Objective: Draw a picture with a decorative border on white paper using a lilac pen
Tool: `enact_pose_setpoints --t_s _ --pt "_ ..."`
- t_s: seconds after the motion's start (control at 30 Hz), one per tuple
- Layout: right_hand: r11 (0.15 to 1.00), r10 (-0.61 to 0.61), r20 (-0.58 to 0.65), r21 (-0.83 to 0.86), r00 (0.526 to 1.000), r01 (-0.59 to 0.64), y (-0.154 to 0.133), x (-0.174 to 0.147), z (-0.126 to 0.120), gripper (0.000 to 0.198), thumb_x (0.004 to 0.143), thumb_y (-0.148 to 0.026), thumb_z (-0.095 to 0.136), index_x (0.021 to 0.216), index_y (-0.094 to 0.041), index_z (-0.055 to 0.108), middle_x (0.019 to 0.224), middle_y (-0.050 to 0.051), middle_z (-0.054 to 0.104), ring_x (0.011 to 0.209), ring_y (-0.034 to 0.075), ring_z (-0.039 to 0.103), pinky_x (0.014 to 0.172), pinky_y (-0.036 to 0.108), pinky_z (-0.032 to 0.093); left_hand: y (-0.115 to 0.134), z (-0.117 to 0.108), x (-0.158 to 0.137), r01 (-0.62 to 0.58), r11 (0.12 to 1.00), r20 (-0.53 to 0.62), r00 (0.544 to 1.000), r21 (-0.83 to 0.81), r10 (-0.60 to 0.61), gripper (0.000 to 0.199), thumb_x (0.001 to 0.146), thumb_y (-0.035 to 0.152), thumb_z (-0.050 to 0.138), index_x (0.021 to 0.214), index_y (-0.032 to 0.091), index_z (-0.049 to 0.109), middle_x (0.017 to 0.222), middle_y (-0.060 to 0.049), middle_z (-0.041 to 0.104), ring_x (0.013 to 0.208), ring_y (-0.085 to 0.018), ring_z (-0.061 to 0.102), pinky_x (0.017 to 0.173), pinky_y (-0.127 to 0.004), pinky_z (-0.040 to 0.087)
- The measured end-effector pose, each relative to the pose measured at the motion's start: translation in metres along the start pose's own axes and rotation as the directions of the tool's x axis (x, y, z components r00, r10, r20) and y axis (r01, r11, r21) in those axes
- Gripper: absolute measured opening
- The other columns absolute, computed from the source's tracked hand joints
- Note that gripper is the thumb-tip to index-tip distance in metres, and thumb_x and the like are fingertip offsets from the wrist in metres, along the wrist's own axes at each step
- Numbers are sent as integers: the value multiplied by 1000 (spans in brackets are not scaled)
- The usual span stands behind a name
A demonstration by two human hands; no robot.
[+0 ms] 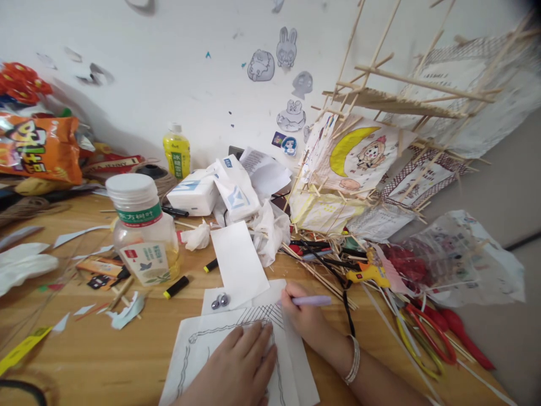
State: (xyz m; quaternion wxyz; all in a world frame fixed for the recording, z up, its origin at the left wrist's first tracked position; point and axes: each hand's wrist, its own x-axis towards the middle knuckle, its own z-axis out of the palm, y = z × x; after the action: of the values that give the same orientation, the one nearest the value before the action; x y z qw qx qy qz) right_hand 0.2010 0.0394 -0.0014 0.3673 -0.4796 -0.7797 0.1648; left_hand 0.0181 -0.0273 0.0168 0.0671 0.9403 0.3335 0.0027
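Pinched in my right hand [306, 318] is a light purple pen [315, 300], its tip end at the upper right of a white sheet. My left hand [243, 363] lies flat, fingers stretched, on a sheet of paper [198, 338] with a drawn wavy border. Black crosshatched lines [268, 313] show just above my left fingertips, beside the pen. Two or three shiny metal balls [220, 301] rest on the paper to the left of the hatching. A blank white sheet [239, 262] overlaps the papers behind them.
A wide plastic bottle [146, 256] and a black marker cap [176, 287] stand left of the papers. Behind are tissue packs [236, 192]. At right are a stick lantern frame [359, 152], a yellow glue gun [367, 275] and scissors [433, 332]. Paper scraps litter the left.
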Motion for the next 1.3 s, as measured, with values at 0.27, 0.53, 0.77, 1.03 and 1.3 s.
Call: enact_pose_setpoints --t_s 0.27,0.53,0.77,1.03,1.3 --pt "999 44 23 23 999 -45 1 -1 1 29 88 -23 37 61 -22 26 56 -6 34 54 12 38 53 25 27 0 0 0 7 1000 21 1000 -2 -7 45 91 28 52 133 12 51 143 -18 43 129 -37 40 101 -53 38" --pt "990 35 203 130 979 -62 -8 -3 -11 28 89 -25 37 61 -22 31 59 -4 40 58 12 43 55 25 32 4 -1 -2 -7 1000 37 999 26 6 50 85 19 55 134 9 50 143 -21 41 129 -39 39 100 -55 39" --pt "996 -21 234 93 972 0 -12 0 -13 30 87 -22 38 60 -22 26 56 -6 34 54 12 39 51 25 28 5 6 -2 6 999 -19 1000 36 -5 55 79 14 57 133 11 50 143 -18 42 130 -36 38 102 -50 36" --pt "998 -56 242 38 969 48 -15 0 -14 32 87 -22 38 58 -23 24 54 -5 35 53 12 40 51 26 30 4 9 -2 4 1000 -56 998 12 -4 45 89 26 54 131 12 54 137 -18 50 126 -34 42 100 -48 36" --pt "994 -109 233 28 966 106 -12 0 -11 31 87 -21 38 58 -22 25 53 -5 35 52 12 40 51 26 28 5 8 -2 -1 999 -31 1000 46 2 51 82 19 58 132 10 52 140 -19 47 127 -36 41 100 -50 36"
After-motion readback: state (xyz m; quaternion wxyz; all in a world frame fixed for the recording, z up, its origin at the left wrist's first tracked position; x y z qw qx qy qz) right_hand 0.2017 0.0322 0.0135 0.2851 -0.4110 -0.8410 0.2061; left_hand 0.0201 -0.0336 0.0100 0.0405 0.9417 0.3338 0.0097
